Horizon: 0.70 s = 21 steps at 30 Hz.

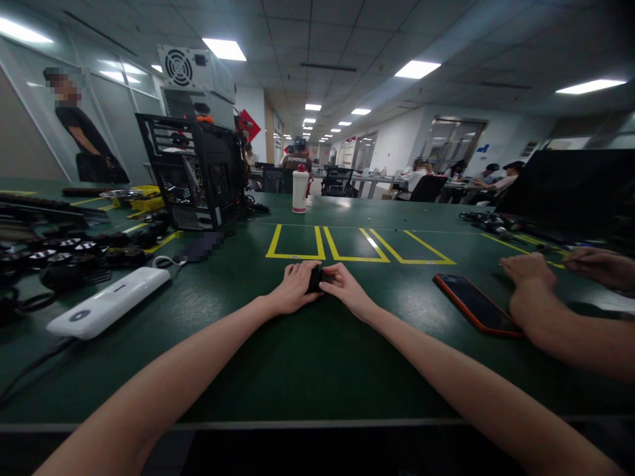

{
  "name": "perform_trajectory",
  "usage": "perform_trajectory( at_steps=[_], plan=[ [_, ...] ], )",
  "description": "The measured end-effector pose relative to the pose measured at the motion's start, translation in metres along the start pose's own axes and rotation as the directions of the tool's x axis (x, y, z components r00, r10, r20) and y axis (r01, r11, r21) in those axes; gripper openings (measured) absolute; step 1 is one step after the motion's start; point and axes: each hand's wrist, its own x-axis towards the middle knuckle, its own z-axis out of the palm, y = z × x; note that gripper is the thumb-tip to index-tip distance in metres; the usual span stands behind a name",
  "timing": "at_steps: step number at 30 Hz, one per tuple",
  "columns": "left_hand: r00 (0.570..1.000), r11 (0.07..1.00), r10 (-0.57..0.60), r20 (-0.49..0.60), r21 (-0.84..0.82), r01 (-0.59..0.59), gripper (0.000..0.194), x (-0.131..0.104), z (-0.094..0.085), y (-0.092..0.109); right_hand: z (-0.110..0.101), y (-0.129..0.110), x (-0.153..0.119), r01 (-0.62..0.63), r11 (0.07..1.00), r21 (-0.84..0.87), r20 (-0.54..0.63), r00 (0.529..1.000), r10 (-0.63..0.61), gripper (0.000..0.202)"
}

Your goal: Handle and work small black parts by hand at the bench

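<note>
Both my hands meet at the middle of the green table, around a small black object. My left hand is wrapped over its left side, the fingers bent. From the right, my right hand pinches it between thumb and fingers. Most of the object is hidden by the hands, so what it is cannot be made out. Just beyond the hands, yellow tape outlines mark the table.
An orange-edged phone lies right, beside another person's hands. At left are a white power strip, black cables and an open computer case. A white bottle stands farther back. A dark monitor is at right.
</note>
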Motion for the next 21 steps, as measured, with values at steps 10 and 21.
perform_trajectory(
  at_steps=[10,21],
  plan=[
    [1.000,1.000,0.011,-0.022,-0.016,-0.012,0.058,-0.0010,0.0004,-0.0008,-0.0027,0.0061,0.0043,-0.044,0.999,-0.023,-0.001,0.999,0.044,0.033],
    [1.000,1.000,0.007,-0.017,-0.014,-0.007,0.060,-0.0015,-0.0013,-0.0002,0.0010,0.0024,0.0015,-0.002,1.000,-0.020,-0.017,1.000,0.002,0.027]
  ],
)
